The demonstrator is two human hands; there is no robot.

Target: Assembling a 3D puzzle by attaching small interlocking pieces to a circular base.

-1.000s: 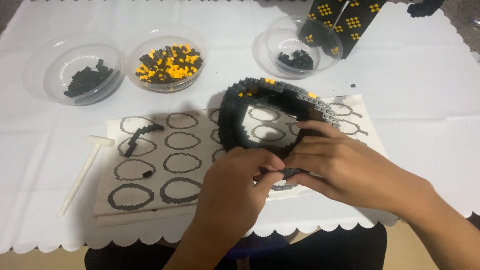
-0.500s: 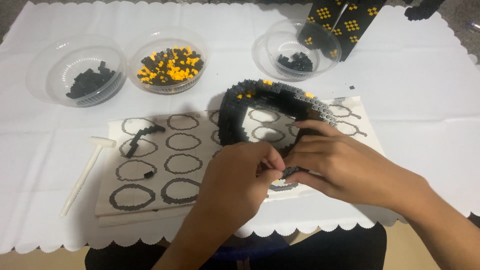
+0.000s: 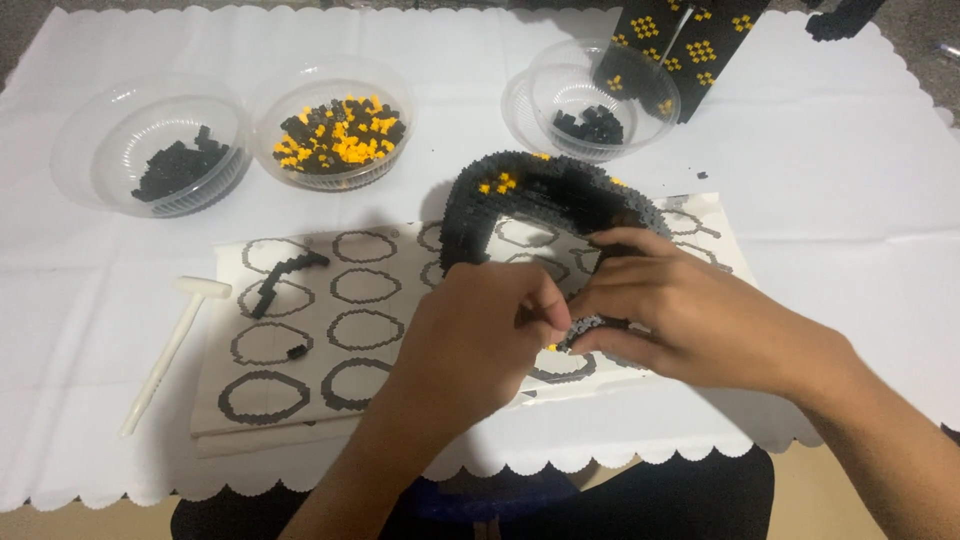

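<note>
Taking the printed sheet of ring outlines (image 3: 350,330) as the landmark, a clear bowl of black bricks (image 3: 150,145) stands well beyond its far left corner on the white-covered surface (image 3: 80,330), and a white hammer-shaped tool (image 3: 165,350) lies just off its left edge, handle slanting toward the person. Beyond the sheet's far edge sits a second bowl of mixed black and orange bricks (image 3: 335,125); two short black brick strips (image 3: 280,280) rest on the sheet's left outlines, probably laid there to match the drawn shapes. Over the sheet's middle, the left hand (image 3: 480,335) has its fingertips pressed together in a pinch against a small black brick piece (image 3: 590,328), which the right hand (image 3: 690,315) grips from the other side between thumb and fingers, seemingly steadying it so the parts seat. Just behind the hands, on the sheet's far right part, stands an arched black brick ring with orange spots (image 3: 530,195). Beyond that, a third bowl of black bricks (image 3: 590,100) and a black tower with orange dots (image 3: 680,45).
</note>
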